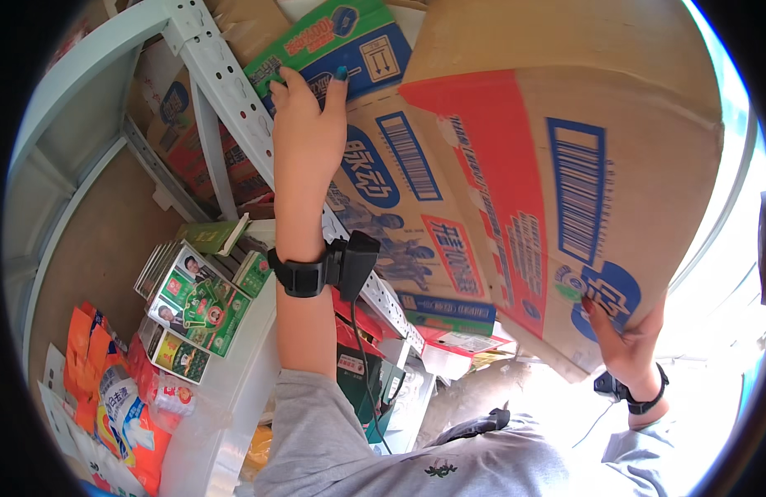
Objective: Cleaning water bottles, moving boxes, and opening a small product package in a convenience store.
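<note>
A large brown cardboard carton (501,186) with red and blue print and barcodes fills the upper right, tilted. My right hand (628,341) grips its lower right part, with the thumb on the printed face. Up and to the left, my left hand (308,102) rests with spread fingers on a green and blue printed carton flap (352,53) beside the shelf post. Both wrists wear black straps with a device; the far side of the carton is hidden.
A perforated white metal shelf post (234,93) runs diagonally past my left arm. At left are stacked green printed boxes (200,298) on a white surface and orange plastic packs (88,360). Dark green boxes (358,379) stand below the post. More printed cartons (196,136) lie behind the frame.
</note>
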Motion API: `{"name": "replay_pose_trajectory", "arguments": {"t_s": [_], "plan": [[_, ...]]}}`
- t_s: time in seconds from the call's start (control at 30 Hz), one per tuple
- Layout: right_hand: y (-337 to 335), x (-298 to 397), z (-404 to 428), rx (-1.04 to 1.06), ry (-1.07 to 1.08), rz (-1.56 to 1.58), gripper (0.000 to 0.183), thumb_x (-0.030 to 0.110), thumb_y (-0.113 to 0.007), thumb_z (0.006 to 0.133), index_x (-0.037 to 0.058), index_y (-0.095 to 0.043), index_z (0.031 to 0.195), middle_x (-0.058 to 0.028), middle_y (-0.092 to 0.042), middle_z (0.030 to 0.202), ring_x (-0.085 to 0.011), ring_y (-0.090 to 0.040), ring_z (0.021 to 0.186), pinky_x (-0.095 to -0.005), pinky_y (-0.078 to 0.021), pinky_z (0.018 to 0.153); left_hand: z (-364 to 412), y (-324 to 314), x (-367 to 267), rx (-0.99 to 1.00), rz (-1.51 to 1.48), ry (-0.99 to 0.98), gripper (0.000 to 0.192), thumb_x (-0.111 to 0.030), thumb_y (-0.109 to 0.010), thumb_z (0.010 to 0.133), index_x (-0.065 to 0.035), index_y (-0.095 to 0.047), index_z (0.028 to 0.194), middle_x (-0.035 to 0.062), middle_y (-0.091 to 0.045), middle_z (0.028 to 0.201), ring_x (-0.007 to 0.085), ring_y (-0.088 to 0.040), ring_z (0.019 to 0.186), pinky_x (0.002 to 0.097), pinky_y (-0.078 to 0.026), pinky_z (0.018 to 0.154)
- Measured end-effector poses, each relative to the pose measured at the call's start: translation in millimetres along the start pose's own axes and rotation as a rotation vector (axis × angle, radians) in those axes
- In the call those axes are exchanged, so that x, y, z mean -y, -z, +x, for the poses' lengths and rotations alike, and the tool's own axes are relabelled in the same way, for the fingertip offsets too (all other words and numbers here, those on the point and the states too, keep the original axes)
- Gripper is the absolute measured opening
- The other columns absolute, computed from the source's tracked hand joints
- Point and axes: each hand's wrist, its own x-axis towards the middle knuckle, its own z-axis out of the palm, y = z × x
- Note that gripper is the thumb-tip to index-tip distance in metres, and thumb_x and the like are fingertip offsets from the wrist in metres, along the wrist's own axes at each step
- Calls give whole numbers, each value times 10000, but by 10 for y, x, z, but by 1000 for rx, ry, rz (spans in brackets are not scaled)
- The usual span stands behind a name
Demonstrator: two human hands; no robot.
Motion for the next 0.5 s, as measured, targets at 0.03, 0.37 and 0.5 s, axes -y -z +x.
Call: {"name": "replay_pose_trajectory", "arguments": {"t_s": [0.03, 0.37, 0.5], "plan": [[-11, 6, 30, 19, 12, -32, 470, -99, -551, 790, -4, -322, 1189, -179, -532, 1041, -204, -579, 951, -275, -494, 746, -20, -14, -53, -29, 35, -37, 792, -475, -425, 877, 138, -202, 1327, 406, -190, 1336, 465, -273, 1257, 411, -304, 1014], [179, -62, 267, 123, 138, 44, 506, -129, -560, 745, -26, -380, 1207, -175, -547, 1070, -210, -581, 985, -283, -508, 782, -294, 33, 116, -27, -321, -85, 654, -305, -514, 885, 138, -274, 1302, 313, -242, 1381, 343, -357, 1258, 346, -321, 1005], [393, -63, 409, 109, 106, 78, 566, -133, -571, 734, -22, -354, 1245, -175, -548, 1092, -218, -579, 1000, -291, -508, 805, -1269, -331, 153, -119, -759, 82, 406, -47, -561, 833, 22, -459, 1220, 154, -449, 1273, 222, -452, 1171, 326, -363, 960]]}}
